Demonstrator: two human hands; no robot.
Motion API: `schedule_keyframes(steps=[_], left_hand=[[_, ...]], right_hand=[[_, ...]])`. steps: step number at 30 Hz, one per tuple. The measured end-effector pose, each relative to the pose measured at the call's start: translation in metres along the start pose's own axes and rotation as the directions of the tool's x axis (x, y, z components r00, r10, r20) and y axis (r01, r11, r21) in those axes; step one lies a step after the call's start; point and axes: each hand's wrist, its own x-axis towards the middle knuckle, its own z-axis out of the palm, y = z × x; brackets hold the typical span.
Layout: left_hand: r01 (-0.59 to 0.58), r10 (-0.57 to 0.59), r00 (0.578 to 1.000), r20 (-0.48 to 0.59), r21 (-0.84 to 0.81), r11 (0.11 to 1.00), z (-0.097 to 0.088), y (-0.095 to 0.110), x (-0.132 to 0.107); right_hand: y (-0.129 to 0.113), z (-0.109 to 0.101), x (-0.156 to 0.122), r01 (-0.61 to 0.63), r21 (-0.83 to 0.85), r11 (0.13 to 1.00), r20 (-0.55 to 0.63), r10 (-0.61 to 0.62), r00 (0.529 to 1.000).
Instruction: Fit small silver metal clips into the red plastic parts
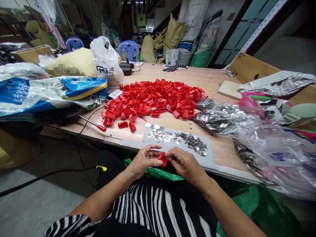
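Note:
Between the fingers and thumb of my left hand (145, 159) is a small red plastic housing (163, 159), just off the table's front edge. My right hand (187, 164) is closed round a thin dark metal tool (172, 157), perhaps tweezers; its tip reaches the housing, and whether a part is in it is too small to tell. Past my hands, a grey mat (170, 150) bears shiny small metal pieces (163, 136) on the left and darker metal pieces (196, 144) on the right. Beyond them spreads a large heap of red plastic housings (155, 97).
Clear plastic bags of metal parts (219, 117) lie on the right, near a pink basket (249, 100). A red-handled screwdriver (100, 127) and a phone (114, 95) are left of the heap. Sacks (79, 62) and a white bag (106, 59) stand back left. Green sheeting (261, 207) hangs below.

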Motion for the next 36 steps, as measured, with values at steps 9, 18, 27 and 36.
schedule_keyframes(steps=[9, 18, 27, 36], left_hand=[[0.009, -0.009, 1.0, -0.001, -0.105, 0.994, -0.002, -0.001, -0.002], [0.008, -0.005, 1.0, 0.025, -0.139, 0.99, -0.002, -0.003, -0.001], [-0.001, 0.006, 0.999, 0.038, -0.129, 0.992, -0.003, -0.005, -0.002], [-0.048, 0.052, 0.998, 0.03, -0.142, 0.989, -0.001, -0.007, -0.001]], right_hand=[[-0.005, -0.006, 0.0, -0.096, 0.159, 0.983, 0.056, 0.088, 0.995], [-0.003, -0.009, -0.001, -0.307, 0.196, 0.931, 0.076, 0.298, 0.952], [0.0, -0.003, 0.001, -0.468, 0.389, 0.794, 0.187, 0.429, 0.884], [0.0, 0.004, 0.0, -0.474, 0.548, 0.689, 0.213, 0.433, 0.876]])
